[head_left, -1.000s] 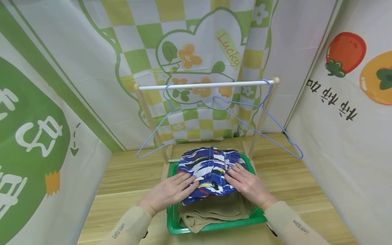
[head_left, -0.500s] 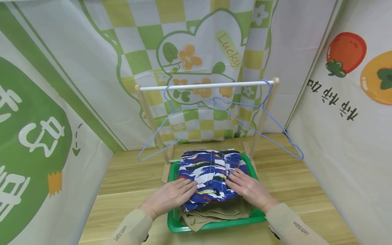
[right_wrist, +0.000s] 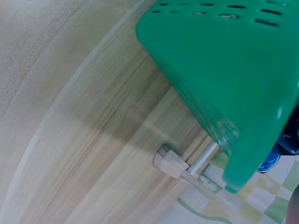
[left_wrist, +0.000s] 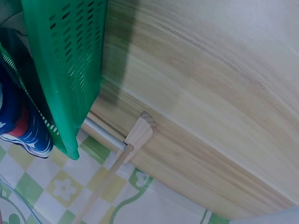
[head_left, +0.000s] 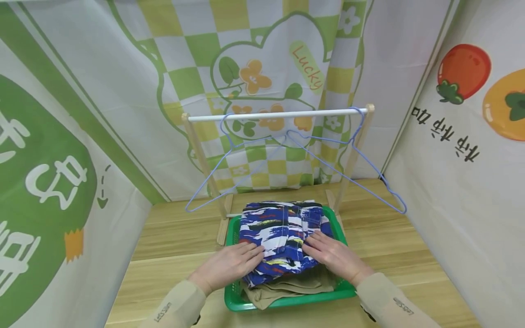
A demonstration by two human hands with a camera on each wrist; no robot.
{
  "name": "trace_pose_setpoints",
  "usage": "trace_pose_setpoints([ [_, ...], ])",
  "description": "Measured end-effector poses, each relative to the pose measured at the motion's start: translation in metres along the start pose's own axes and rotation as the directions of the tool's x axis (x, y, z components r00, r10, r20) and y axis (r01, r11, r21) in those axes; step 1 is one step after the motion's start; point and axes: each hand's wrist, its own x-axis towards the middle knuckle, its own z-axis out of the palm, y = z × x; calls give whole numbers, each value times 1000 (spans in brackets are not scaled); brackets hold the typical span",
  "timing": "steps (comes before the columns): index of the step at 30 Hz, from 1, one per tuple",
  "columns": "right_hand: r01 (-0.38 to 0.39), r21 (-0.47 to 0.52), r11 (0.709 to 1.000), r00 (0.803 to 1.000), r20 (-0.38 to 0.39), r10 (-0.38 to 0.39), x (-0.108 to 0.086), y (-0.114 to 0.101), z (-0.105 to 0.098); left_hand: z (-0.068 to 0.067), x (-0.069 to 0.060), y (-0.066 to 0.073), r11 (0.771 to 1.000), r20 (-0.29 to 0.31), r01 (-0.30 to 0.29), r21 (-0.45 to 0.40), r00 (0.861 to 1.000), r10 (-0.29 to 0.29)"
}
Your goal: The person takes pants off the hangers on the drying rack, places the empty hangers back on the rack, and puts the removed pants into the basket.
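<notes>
A folded garment with blue, white, red and yellow brushstroke print (head_left: 275, 228) lies on top in a green plastic basket (head_left: 229, 298). Under its front edge shows folded khaki cloth (head_left: 283, 291). My left hand (head_left: 229, 264) rests on the garment's left side, fingers fairly straight. On the right side, my right hand (head_left: 334, 255) touches it likewise, fingertips near the garment's stitched strip. The left wrist view has the basket's slotted wall (left_wrist: 65, 60) and a bit of the printed cloth (left_wrist: 23, 126). The right wrist view is largely basket wall (right_wrist: 224, 70). Neither wrist view shows the fingers at work.
Behind the basket stands a small rack with wooden posts and a white rail (head_left: 279, 115). A blue hanger (head_left: 209, 175) hangs at its left and another hanger (head_left: 369, 159) at its right. The wooden table (head_left: 172, 246) meets printed curtain walls.
The printed garment's front edge has come down toward me, covering more of the khaki cloth. Both hands have shifted slightly toward me while staying on it.
</notes>
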Motion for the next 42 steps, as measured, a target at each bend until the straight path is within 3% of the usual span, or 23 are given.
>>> trace_pose_setpoints([
  [11,-28,48,998,994,111,22,-4,-2,4,-3,3,5,998,149,22,-65,989,-12],
  [18,-38,72,997,982,188,24,-3,-3,6,-4,6,7,989,279,66,-133,960,-27],
  [22,-35,91,995,981,191,17,-2,-3,7,-4,6,7,981,317,93,-169,948,-35],
  [28,-36,109,993,966,257,7,-1,-4,7,-1,4,8,972,368,120,-201,929,-38],
  [32,-55,128,990,946,324,11,-1,-4,2,0,4,9,966,390,141,-218,920,-46],
  [36,-103,181,978,911,411,20,0,-4,-4,-1,4,10,951,420,182,-249,905,-63],
  [42,-214,232,949,835,548,55,4,-2,-11,-1,5,11,935,447,216,-281,892,-72],
])
